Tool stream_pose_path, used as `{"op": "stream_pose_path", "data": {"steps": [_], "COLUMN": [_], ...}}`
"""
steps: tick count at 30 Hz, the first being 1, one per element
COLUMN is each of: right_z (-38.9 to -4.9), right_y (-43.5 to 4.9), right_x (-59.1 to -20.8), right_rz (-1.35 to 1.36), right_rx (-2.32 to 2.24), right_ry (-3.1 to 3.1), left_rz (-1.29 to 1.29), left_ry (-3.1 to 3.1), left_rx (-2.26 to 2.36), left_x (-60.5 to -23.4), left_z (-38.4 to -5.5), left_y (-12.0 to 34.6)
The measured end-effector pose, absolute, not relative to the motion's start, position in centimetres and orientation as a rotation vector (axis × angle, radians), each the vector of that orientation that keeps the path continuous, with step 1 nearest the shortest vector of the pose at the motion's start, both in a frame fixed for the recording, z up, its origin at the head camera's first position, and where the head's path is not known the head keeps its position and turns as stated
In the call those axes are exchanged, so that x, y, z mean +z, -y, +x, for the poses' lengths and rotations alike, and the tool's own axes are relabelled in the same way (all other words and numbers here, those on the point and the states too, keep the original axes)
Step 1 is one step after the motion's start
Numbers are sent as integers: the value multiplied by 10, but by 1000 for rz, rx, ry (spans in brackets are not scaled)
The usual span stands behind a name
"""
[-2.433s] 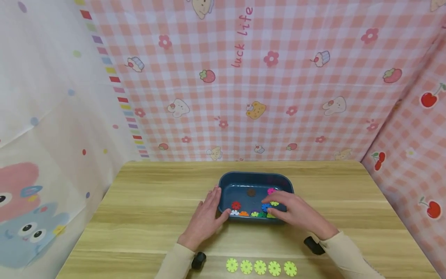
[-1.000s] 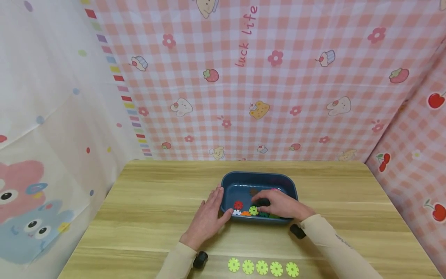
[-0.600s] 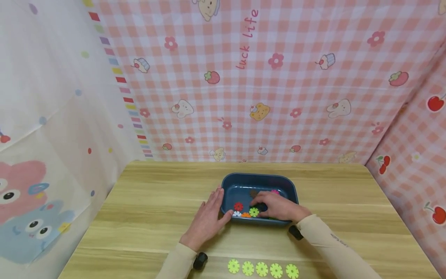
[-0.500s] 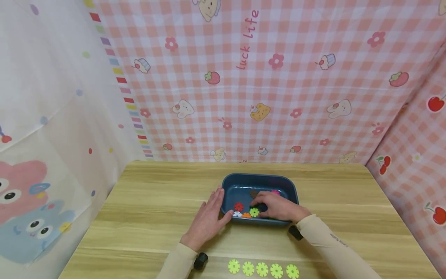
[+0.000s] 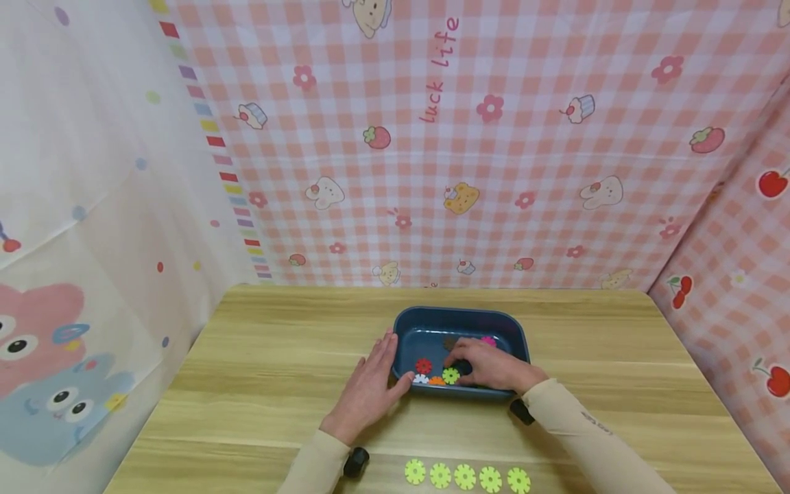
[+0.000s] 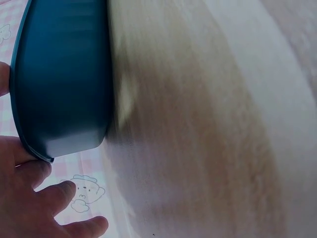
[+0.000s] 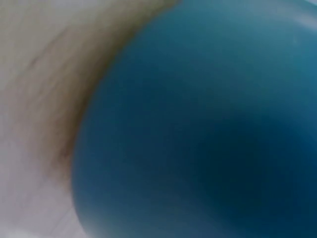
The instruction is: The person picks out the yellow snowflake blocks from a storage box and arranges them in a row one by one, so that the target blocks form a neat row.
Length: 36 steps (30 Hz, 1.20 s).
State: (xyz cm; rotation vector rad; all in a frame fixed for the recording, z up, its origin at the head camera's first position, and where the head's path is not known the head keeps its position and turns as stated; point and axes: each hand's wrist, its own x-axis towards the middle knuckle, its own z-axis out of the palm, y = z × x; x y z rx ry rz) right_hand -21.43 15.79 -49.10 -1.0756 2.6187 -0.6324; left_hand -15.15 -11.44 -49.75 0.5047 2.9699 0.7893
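Note:
A dark blue tub [image 5: 432, 322] holds several notched plastic snowflake discs. My left hand [image 5: 364, 391] rests against its left end, fingers extended along the side and thumb at the front rim. The left wrist view shows those fingertips [image 6: 64, 191] beside the tub's outer wall [image 6: 64, 79]. Inside the tub, my right hand [image 5: 494, 365] reaches down with bent fingers. Its thumb is beside a yellow-green snowflake disc [image 5: 450, 376]; whether it pinches the disc is unclear. The right wrist view holds only the blurred tub wall [image 7: 188, 124].
Several yellow-green snowflake discs [image 5: 465, 476] form a row at the table's near edge. In the tub lie a red disc [image 5: 423, 366], a white disc [image 5: 421, 379], an orange disc [image 5: 437, 381] and a pink disc [image 5: 488, 341]. Checked cloth [image 5: 401, 171] hangs behind the wooden table [image 5: 296, 343].
Since the earliest frame, my right hand has moved left and lower inside the tub, to the yellow-green disc. Over the last half second it hardly moves. My left hand stays at the tub's end.

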Motion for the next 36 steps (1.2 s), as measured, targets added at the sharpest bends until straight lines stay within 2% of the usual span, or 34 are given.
{"op": "stream_pose_path", "data": {"steps": [16,36], "right_z": [-214,-194], "right_y": [-157,-175], "right_x": [-493,-464], "right_rz": [-1000,-946], "right_rx": [-710,-908], "right_ry": [-2611,-2768], "left_rz": [523,525], "left_ry": [-2977,-2974], "left_rx": [833,873], "left_x": [-499,-495], "left_z": [-149,-149], "left_y": [114,113]}}
